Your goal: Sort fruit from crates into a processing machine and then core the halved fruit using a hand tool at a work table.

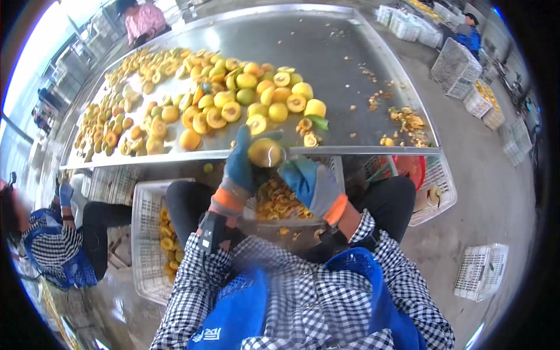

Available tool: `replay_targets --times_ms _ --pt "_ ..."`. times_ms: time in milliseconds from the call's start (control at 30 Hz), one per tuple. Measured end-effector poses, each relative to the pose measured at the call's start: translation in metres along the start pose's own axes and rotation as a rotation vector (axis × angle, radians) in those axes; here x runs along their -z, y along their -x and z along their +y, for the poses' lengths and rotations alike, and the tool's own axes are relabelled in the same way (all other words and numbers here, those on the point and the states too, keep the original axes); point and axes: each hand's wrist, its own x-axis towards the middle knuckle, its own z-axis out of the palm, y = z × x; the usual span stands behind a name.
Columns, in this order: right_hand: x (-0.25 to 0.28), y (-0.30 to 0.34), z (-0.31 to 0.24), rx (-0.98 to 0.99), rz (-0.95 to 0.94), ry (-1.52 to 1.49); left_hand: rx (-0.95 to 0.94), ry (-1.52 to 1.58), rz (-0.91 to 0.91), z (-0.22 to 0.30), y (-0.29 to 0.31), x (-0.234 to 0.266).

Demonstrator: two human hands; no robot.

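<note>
The left hand, gloved in blue-grey with an orange cuff, grips a round yellow fruit at its fingers, just over the near edge of the metal worktop. The right hand, in a matching glove, is just beside the fruit on its right, fingers bent toward it; whether they pinch anything cannot be told. A thin pale curved line shows across the fruit.

Beyond both hands, whole and halved yellow fruits spread away to the left on the worktop. A green leaf lies just beyond the right hand, and scraps farther to its right. Below the hands are fruit trimmings; a pale crate holding fruit is left of the left hand.
</note>
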Motion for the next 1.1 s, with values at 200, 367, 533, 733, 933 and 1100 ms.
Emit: replay_targets --times_ms 200,367,533,733,933,1100 --pt "-0.006 -0.01 -0.006 0.111 -0.102 0.244 -0.441 -0.957 0.014 -0.012 -0.001 0.033" --pt "0.002 -0.011 -0.016 0.118 -0.203 0.433 -0.446 -1.016 0.181 -0.01 0.013 0.015" --pt "-0.002 -0.013 -0.004 0.076 -0.305 0.381 -0.402 -0.71 0.338 -0.019 0.002 0.023" --pt "0.004 -0.02 -0.007 -0.018 -0.432 0.241 -0.43 -0.79 0.398 -0.014 0.004 0.01" --pt "-0.008 -0.002 0.006 0.194 -0.433 -0.008 -0.308 -0.79 0.328 -0.022 0.007 0.027" --pt "-0.011 0.007 0.006 0.086 -0.371 -0.105 -0.519 -0.739 0.177 -0.025 0.012 0.011"
